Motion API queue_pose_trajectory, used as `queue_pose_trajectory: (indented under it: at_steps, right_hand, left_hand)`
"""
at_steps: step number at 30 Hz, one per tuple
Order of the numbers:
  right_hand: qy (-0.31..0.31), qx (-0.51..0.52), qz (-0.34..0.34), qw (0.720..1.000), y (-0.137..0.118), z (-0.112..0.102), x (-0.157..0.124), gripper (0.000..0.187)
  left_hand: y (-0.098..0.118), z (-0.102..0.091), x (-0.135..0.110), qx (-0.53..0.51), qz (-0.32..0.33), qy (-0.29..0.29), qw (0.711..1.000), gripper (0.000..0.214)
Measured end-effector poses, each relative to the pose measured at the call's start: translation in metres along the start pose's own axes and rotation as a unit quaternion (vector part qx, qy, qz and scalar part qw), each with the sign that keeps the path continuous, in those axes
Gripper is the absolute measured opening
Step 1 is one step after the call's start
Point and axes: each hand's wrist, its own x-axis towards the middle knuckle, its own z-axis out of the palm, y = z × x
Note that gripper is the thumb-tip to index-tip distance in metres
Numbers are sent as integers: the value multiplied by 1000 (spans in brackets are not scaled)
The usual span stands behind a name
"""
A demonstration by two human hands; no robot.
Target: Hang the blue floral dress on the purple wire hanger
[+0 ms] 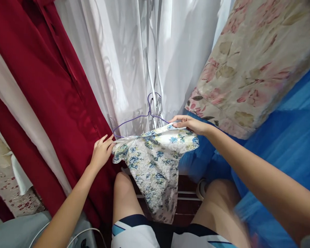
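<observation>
A white top with blue, green and yellow flowers (155, 165) hangs spread in front of me, above and between my knees. The purple wire hanger (134, 119) stands at its neckline, hook upward, with part of its right arm hidden by cloth and fingers. At the right shoulder, my right hand (191, 124) pinches the neckline edge between thumb and fingers, close to the hanger. My left hand (102, 150) is at the left shoulder, its thumb and fingertips closed at the cloth edge beside the hanger's left end.
Long red fabric (64, 89) hangs at the left and white fabric (181, 51) behind the hanger. To the right are a cream rose-printed cloth (248, 75) and blue tulle (281, 144). A grey surface with a white cord (89, 230) lies at lower left.
</observation>
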Motion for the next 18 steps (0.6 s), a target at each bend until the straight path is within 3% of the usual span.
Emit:
queue_pose_trajectory:
  at_steps: [6,11,14,18]
  right_hand:
    - [4,-7,40,999,-3,-5,-11,39]
    - [11,41,65,997,3,-1,-11,37]
    - [17,56,68,996,6,-2,-12,36]
    - [17,46,66,997,1,-2,-13,35]
  left_hand:
    - [2,-10,53,58,18,28,998,28]
    - [12,-10,85,55,-52,61,995,36]
    - [8,0,89,73,-56,26,995,36]
    - [-11,17,70,112,27,-54,992,30]
